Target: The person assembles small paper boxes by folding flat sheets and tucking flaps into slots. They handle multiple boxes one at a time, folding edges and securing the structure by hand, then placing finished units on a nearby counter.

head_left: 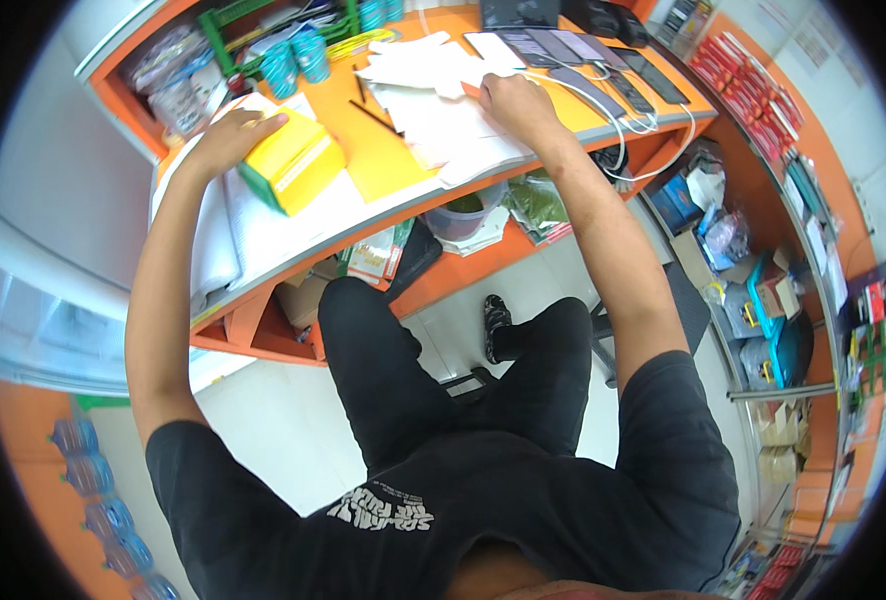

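- Black shirt (pixel 563 520) of the seated person lay nearest the camera, with two black-trousered legs beyond it and one dark patterned shoe (pixel 496 325) showing between them.
- Pale tiled floor (pixel 293 430) spread beneath, bending with the lens.
- One orange table (pixel 341 100), grey along its front edge, crossed the upper part of the view, with an open, cluttered shelf below its top.
- Open shelves (pixel 783 393) curved down the right side, crowded with red packets (pixel 743 85) too many to count surely.
- Five large blue bottles (pixel 88 472) lined the lower left rim.
- One green basket (pixel 233 40) stood at the table's far left.
- White papers (pixel 433 110) lay loosely heaped at the table's middle, uncounted because they overlapped.
- One yellow-and-green box (pixel 303 165), slightly blurred, sat over white sheets on the table's left.
- Two hands were well apart. The left hand (pixel 225 143) lay on the box's far left edge, thumb on top; its grip I could not tell. The right hand (pixel 518 100) curled above the papers' right side; whether it pinched anything was unclear.
- About seven phones (pixel 651 75) lay at the right, beside white cables (pixel 618 150).
- Four teal rolls (pixel 310 55) stood near the basket.
- Two thin dark sticks (pixel 375 117) lay left of the papers.
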`<action>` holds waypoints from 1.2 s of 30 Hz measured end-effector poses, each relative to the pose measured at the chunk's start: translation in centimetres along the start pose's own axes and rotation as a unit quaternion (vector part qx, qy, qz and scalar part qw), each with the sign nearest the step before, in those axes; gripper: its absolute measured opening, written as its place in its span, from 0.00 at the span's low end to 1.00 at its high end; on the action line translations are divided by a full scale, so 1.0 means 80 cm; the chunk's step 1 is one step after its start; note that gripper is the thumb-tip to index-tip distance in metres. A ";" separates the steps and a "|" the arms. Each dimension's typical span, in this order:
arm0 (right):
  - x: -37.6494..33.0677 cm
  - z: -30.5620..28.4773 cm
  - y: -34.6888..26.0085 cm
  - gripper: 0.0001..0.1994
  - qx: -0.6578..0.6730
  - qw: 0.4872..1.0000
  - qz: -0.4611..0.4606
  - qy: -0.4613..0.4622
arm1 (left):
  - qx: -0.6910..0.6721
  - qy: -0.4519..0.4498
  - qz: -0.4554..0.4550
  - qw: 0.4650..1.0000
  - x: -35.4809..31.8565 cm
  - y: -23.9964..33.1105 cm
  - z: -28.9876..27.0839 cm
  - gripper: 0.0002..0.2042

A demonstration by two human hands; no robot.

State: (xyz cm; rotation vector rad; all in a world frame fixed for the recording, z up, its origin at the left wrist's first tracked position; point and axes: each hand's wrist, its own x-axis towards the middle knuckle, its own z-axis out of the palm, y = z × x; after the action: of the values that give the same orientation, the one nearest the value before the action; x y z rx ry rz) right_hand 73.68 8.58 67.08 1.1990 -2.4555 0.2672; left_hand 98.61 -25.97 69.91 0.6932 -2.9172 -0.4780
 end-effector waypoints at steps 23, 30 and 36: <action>-0.616 -0.262 0.073 0.11 0.561 0.530 0.481 0.416 | -0.329 -0.008 0.702 0.632 -0.269 0.603 0.312 0.26; -0.700 -0.255 0.082 0.14 -0.114 0.872 0.405 0.251 | -0.444 -0.224 0.510 0.701 -0.258 0.673 0.321 0.13; -0.679 -0.259 0.068 0.12 0.148 0.796 0.488 0.326 | -0.444 -0.348 0.458 0.687 -0.238 0.689 0.344 0.16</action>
State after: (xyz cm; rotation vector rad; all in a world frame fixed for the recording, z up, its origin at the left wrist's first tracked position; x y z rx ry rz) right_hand 105.03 57.63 62.69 -0.2325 -2.1655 1.1515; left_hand 87.63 37.02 61.28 -1.2321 -2.4344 -2.0140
